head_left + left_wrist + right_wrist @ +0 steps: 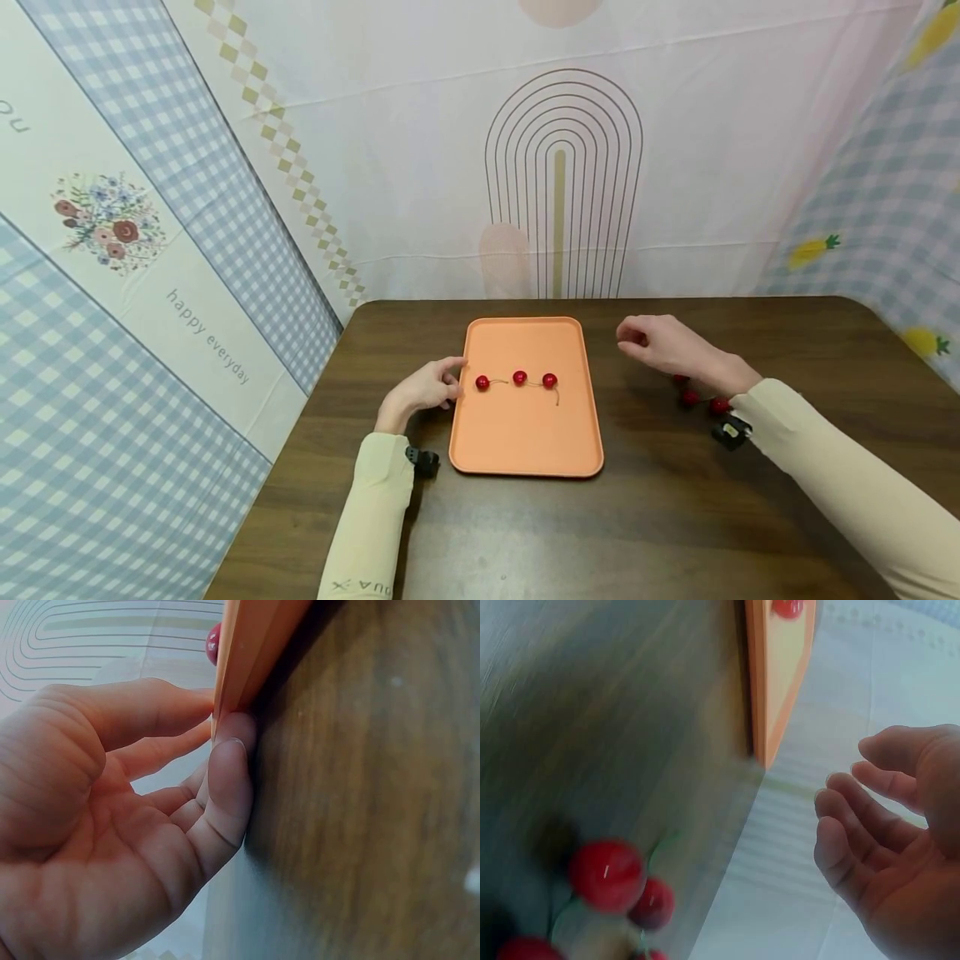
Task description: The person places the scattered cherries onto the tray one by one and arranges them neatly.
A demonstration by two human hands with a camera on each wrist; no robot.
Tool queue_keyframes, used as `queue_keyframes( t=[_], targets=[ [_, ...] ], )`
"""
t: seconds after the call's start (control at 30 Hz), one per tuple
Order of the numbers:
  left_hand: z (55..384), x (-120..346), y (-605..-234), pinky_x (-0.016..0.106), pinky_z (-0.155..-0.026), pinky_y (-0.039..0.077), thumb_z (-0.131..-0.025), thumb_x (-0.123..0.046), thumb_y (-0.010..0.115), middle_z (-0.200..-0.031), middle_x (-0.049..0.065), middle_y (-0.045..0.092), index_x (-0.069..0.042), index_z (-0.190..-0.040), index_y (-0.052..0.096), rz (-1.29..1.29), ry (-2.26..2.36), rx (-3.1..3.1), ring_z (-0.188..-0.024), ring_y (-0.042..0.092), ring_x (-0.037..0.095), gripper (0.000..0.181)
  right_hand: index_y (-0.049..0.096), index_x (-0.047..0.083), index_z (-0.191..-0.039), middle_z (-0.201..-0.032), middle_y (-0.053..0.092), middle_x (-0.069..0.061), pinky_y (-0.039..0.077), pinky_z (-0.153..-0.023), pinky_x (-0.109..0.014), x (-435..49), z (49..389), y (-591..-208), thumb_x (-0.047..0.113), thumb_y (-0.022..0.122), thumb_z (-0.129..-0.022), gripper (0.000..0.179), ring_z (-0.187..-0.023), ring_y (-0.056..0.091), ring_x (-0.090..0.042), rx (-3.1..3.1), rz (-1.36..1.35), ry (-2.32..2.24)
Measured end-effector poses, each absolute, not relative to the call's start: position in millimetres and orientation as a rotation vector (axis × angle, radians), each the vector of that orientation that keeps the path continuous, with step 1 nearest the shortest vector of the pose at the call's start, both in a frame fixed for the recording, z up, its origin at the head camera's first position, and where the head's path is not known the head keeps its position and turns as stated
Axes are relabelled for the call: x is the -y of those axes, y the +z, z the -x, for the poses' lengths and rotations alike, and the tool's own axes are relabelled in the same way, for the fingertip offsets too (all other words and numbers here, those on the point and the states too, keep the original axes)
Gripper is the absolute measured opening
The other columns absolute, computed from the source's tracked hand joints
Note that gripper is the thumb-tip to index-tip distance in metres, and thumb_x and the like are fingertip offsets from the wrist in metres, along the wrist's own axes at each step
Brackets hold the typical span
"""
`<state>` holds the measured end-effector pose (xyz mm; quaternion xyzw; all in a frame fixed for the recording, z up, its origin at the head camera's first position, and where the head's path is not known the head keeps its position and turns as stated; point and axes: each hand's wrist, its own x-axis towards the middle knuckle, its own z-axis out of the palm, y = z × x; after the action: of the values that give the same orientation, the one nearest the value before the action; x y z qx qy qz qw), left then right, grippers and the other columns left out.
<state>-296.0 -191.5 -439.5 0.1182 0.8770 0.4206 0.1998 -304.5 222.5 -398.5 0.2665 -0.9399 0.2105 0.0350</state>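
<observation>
An orange tray (pixel 525 442) lies on the table with three red cherries on it: a left cherry (pixel 482 382), a middle cherry (pixel 520 377) and a right cherry (pixel 550 381). The left hand (pixel 425 387) holds the tray's left rim, with fingertips on both sides of that edge in the left wrist view. Right of the tray, the right hand (pixel 663 342) hovers above the table, fingers loosely bent and nothing between them. Below its wrist lie several more cherries (pixel 607 875), partly hidden by the forearm in the head view.
The dark wooden table (pixel 660 508) ends at a patterned cloth backdrop (pixel 420 167). Checked cloth (pixel 60 375) hangs along the left side. A black wrist camera (pixel 731 432) sits on the right wrist, another wrist camera (pixel 423 461) on the left.
</observation>
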Motion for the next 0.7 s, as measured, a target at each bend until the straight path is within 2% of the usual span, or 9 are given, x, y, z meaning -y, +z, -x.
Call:
queue_keyframes(
  t=[0.4, 0.57, 0.7],
  targets=[
    [297, 193, -441, 0.029, -0.065, 0.052, -0.093, -0.001, 0.056, -0.090, 0.011, 0.061, -0.010, -0.149, 0.040, -0.328, 1.175, -2.452, -0.070, 0.057, 0.016, 0.059, 0.067, 0.001, -0.105, -0.088, 0.068, -0.005, 0.050, -0.069, -0.037, -258, 314, -407, 0.014, 0.067, -0.090, 0.020, -0.075, 0.059, -0.015, 2.997, -0.735, 0.542],
    [297, 193, -442, 0.029, -0.065, 0.052, -0.094, -0.002, 0.055, -0.091, 0.011, 0.061, -0.011, -0.150, 0.040, -0.334, 1.169, -2.447, -0.071, 0.058, 0.016, 0.059, 0.068, 0.001, -0.105, -0.091, 0.070, -0.007, 0.051, -0.069, -0.040, -270, 320, -414, 0.013, 0.065, -0.090, 0.019, -0.075, 0.060, -0.016, 3.040, -0.725, 0.473],
    [299, 193, -442, 0.029, -0.065, 0.052, -0.094, -0.002, 0.056, -0.091, 0.011, 0.061, -0.011, -0.150, 0.040, -0.342, 1.169, -2.448, -0.071, 0.058, 0.016, 0.059, 0.069, 0.003, -0.103, -0.091, 0.070, -0.007, 0.049, -0.064, -0.037, -282, 321, -417, 0.011, 0.063, -0.090, 0.017, -0.071, 0.058, -0.015, 3.082, -0.706, 0.421]
  ],
)
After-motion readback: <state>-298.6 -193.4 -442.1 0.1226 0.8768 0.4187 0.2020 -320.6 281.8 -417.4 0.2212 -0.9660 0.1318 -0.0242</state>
